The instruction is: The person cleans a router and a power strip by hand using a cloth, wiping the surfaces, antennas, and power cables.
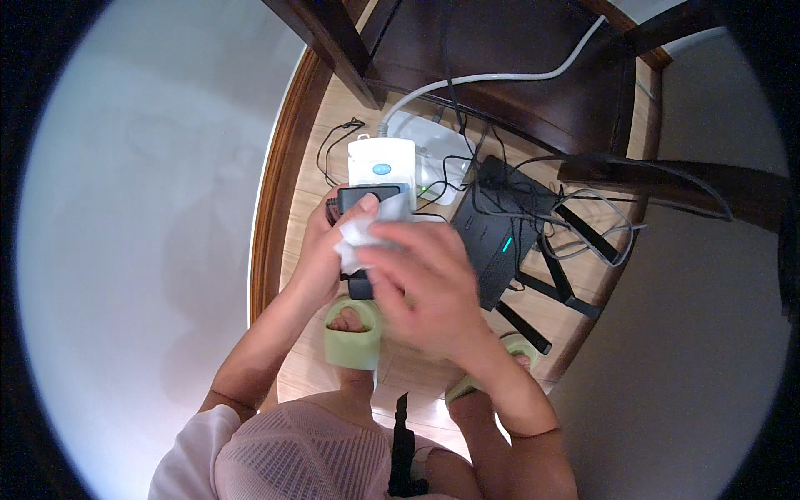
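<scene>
A white power strip (382, 152) with a blue oval button and black plugs in it is held up in front of me. My left hand (321, 250) grips its left side, the thumb lying over a black power adapter (360, 198). In my right hand (429, 279) is a crumpled white tissue (358, 242), pressed against the strip and the plugs. The right hand is slightly blurred, and it covers the lower part of the strip. A thick white cord (467, 79) runs from the strip's top end toward the dark furniture.
A black router (492, 242) with several antennas and a green light lies on the wooden floor to the right. Behind the strip is a white box-shaped device (442, 146). Tangled cables (583, 221) spread around them. Dark wooden furniture (508, 42) stands at the far side; a white wall (167, 208) rises at left.
</scene>
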Demonstrator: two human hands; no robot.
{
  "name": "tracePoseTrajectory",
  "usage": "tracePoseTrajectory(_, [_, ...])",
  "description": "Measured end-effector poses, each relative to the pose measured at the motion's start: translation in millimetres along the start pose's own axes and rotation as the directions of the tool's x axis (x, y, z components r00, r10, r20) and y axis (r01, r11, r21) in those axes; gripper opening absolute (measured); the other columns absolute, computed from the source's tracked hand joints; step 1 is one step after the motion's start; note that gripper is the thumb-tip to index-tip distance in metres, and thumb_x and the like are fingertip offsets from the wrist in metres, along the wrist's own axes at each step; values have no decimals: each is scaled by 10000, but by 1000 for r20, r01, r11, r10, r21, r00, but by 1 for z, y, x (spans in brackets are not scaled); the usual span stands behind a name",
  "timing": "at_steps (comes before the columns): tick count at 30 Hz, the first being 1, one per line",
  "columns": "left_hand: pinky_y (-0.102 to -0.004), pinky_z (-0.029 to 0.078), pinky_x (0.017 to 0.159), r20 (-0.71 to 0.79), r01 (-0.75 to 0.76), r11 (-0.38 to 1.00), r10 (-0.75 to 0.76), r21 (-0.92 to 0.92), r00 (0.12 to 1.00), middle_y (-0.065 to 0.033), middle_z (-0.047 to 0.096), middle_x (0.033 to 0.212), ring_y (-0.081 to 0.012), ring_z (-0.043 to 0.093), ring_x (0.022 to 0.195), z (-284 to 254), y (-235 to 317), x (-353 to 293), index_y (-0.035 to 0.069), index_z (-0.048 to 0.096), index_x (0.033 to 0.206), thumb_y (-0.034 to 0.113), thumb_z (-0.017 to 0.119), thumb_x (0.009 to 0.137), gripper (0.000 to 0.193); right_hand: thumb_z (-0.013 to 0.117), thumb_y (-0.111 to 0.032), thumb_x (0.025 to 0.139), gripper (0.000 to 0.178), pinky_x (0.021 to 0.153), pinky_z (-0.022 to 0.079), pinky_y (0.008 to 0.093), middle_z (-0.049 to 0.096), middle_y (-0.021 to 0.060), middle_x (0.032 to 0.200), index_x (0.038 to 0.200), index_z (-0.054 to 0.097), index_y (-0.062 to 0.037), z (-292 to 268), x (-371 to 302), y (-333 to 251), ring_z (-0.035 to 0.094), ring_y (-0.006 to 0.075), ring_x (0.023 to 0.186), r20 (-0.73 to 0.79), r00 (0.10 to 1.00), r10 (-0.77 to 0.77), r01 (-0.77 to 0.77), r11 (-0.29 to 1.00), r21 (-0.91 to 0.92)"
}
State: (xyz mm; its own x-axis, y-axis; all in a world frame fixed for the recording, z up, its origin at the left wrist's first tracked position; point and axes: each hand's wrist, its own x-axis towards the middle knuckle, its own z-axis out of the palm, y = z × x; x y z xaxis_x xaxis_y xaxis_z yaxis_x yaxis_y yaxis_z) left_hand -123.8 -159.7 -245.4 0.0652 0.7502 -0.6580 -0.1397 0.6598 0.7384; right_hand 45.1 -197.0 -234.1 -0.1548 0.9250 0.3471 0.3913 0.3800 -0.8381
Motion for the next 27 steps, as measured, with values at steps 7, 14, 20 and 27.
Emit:
tracePoseTrajectory(7, [-272,517,801,4,-108,994,108,10,994,-76,629,1027,-124,624,906,-1,14,2,9,499,1217,354,707,907,509,690,-4,751,185,856,489,369,698,102,1116,927,700,-59,-30,-19,34,631,282,968,-72,989,131,-142,976,-163])
tracePoseTrajectory(14, [-289,522,789,10,-54,996,55,-69,998,-78,616,1020,-139,628,894,0,12,4,18,500,1186,362,705,905,489,696,-36,763,181,882,496,383,691,67,1145,942,708,-62,7,-2,-4,639,277,993,83,993,-83,88,995,-54])
tracePoseTrajectory(20, [-358,590,798,168,24,1000,-22,-13,986,-139,675,1108,-213,706,922,-11,21,8,1,539,1266,487,636,920,604,674,96,737,264,795,529,380,673,132,1066,977,688,-12,-53,-34,53,635,315,924,-38,991,130,-135,964,-230])
tracePoseTrajectory(27, [-313,550,852,161,59,995,-45,-83,986,-88,619,1135,-149,637,1019,-7,11,7,44,468,1304,419,686,913,584,692,-2,826,204,826,506,379,677,128,1054,1023,720,-49,-14,10,8,635,275,963,-66,997,-49,43,995,-89])
